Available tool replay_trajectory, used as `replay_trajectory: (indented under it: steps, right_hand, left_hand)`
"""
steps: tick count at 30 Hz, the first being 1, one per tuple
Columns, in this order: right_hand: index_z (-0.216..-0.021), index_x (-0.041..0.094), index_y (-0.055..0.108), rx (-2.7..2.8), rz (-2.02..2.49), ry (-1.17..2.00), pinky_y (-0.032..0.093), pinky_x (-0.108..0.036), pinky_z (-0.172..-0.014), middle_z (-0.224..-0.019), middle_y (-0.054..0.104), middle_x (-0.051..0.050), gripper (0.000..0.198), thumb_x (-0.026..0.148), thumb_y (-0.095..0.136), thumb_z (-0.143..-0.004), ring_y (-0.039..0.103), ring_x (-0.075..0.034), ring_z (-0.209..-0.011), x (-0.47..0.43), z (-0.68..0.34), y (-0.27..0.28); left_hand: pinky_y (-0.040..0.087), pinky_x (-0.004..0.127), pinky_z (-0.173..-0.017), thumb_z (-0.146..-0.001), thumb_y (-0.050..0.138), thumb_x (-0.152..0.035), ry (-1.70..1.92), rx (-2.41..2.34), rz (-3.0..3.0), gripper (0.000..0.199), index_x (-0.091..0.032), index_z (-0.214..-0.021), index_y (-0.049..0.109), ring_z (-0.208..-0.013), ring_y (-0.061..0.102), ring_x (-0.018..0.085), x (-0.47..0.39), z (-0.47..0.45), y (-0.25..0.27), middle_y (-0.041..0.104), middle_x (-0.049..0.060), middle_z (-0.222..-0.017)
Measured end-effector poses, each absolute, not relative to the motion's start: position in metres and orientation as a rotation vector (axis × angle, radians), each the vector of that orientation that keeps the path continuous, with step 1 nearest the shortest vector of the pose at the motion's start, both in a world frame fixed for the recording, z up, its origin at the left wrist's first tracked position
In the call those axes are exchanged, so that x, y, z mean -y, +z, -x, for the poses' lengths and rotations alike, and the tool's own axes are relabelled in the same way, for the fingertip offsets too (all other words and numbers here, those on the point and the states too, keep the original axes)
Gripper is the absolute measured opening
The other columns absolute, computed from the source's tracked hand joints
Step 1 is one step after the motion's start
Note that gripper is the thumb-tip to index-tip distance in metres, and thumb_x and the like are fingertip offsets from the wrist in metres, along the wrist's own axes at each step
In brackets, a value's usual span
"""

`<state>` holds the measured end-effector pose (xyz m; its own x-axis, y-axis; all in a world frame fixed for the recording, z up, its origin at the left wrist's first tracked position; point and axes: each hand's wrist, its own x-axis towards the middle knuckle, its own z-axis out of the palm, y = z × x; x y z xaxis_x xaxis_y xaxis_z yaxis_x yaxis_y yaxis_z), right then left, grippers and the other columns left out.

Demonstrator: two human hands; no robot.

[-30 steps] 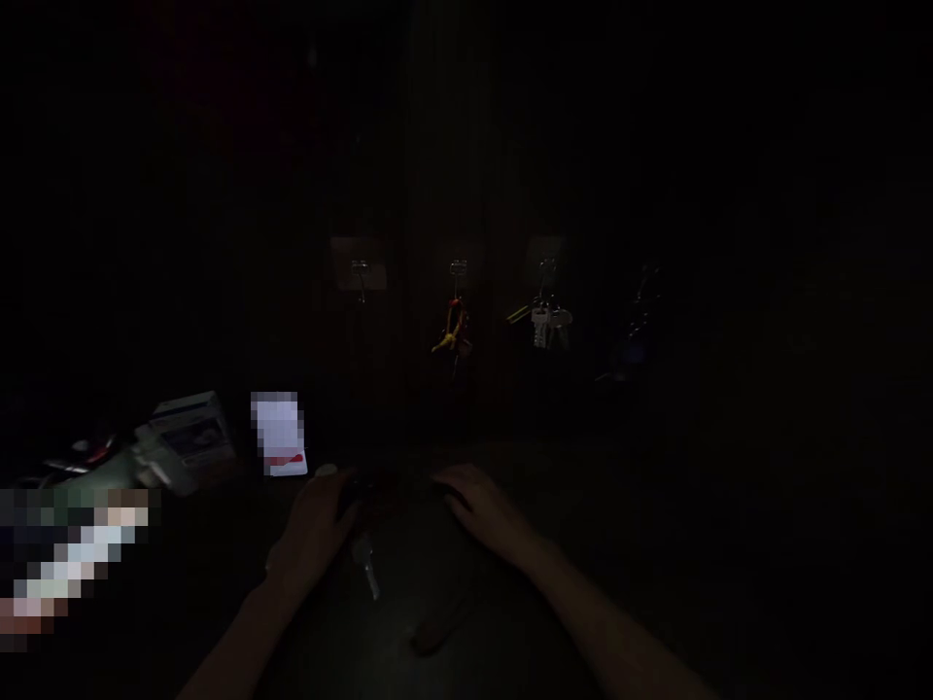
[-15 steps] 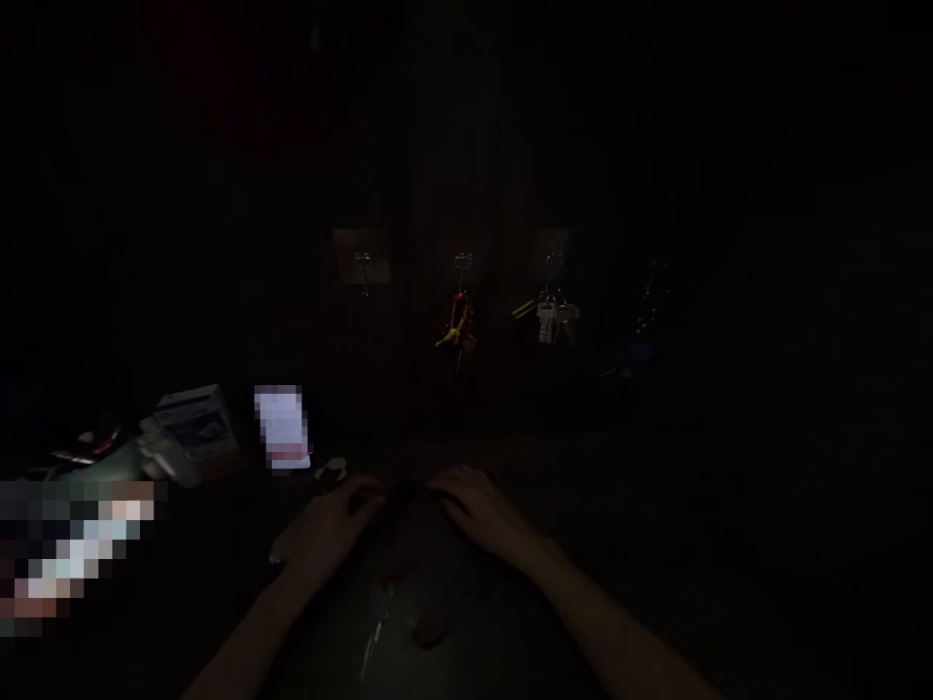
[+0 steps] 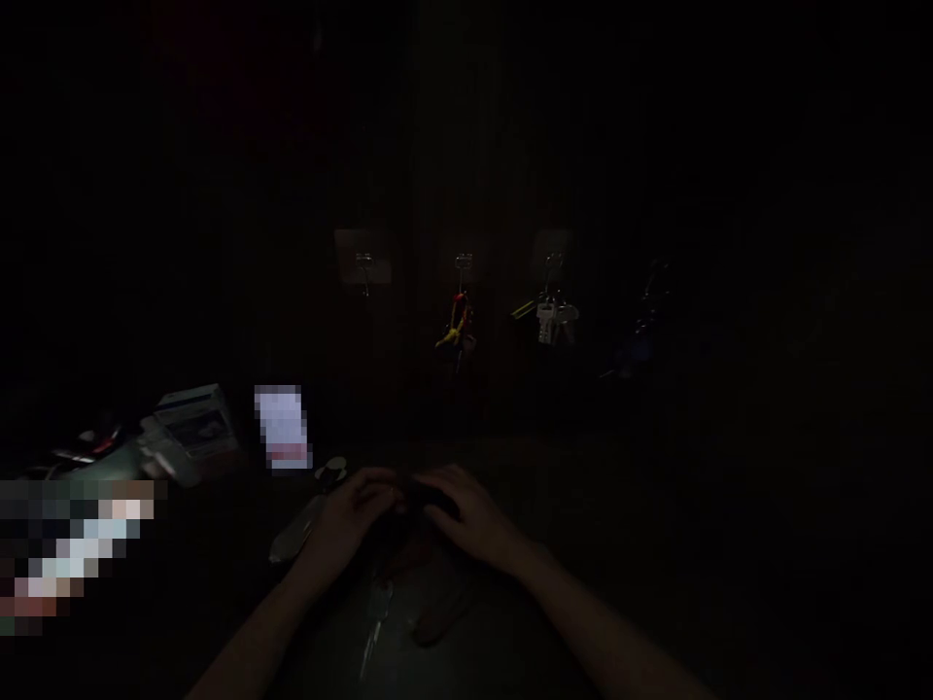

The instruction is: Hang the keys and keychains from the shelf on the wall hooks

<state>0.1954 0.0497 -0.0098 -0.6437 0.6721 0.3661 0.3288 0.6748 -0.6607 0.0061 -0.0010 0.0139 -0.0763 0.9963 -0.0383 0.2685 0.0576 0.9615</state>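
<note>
Head view, very dark.

Item: left hand [image 3: 348, 517], palm down, fingers bent, thumb and forefinger brought close together; whether they pinch anything cannot be told.

Item: right hand [image 3: 472, 510], facing it, fingers arched, thumb parted slightly; a dark patch beneath could be an object or shadow, so its hold cannot be told. Both forearms run in from the lower corners and converge, the fingertips nearly meeting, a pose that seems suited to fine two-handed finger work.

Item: one metal key [image 3: 373, 637], on the bench [image 3: 397, 679] just below the hands, shaft towards the wearer; a dim reddish piece [image 3: 408, 562] lies by its head, possibly a fob. Its place seems to leave it within easy reach.

Item: dark oval object [image 3: 431, 625], right of the key, unidentified.

Item: silver key bunch [image 3: 546, 323] and yellow-corded bunch [image 3: 456, 332], hanging from wall hooks, presumably to stay separate and visible; a further hook [image 3: 364, 262] at left carries nothing discernible.

Item: printed carton [image 3: 195, 423], tilted, at left beside a lit, pixelated panel [image 3: 283, 426].
</note>
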Motion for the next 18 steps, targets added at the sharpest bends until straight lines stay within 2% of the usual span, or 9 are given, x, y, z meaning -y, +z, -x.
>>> replay_trajectory:
  steps: [8,15,18]
  right_hand:
    - [-0.111,0.025,0.060,1.990,0.866,1.164,0.042,-0.035,-0.092,-0.110,0.063,-0.003,0.028,0.030,0.049,-0.085,0.056,-0.019,-0.105,-0.049,-0.190,-0.014]
    - [-0.090,0.021,0.062,1.884,0.944,1.152,0.043,-0.028,-0.077,-0.088,0.065,0.000,0.020,0.037,0.053,-0.082,0.058,-0.017,-0.085,-0.054,-0.189,-0.016]
    - [-0.085,0.020,0.060,1.872,0.954,1.151,0.042,-0.025,-0.071,-0.081,0.062,0.002,0.017,0.036,0.055,-0.080,0.056,-0.014,-0.077,-0.054,-0.188,-0.017]
  left_hand:
    - [0.048,0.037,-0.087,-0.077,0.056,-0.035,1.136,-1.242,-1.289,0.038,-0.020,-0.110,0.048,-0.092,0.066,0.020,0.000,-0.009,0.001,0.068,0.007,-0.103]
    - [0.047,0.037,-0.091,-0.073,0.061,-0.032,1.130,-1.152,-1.290,0.044,-0.022,-0.113,0.048,-0.099,0.062,0.019,-0.001,-0.013,-0.007,0.064,0.007,-0.110]
    - [0.048,0.036,-0.089,-0.071,0.063,-0.029,1.136,-1.191,-1.278,0.043,-0.023,-0.112,0.050,-0.095,0.063,0.018,-0.001,-0.014,-0.008,0.063,0.006,-0.110]
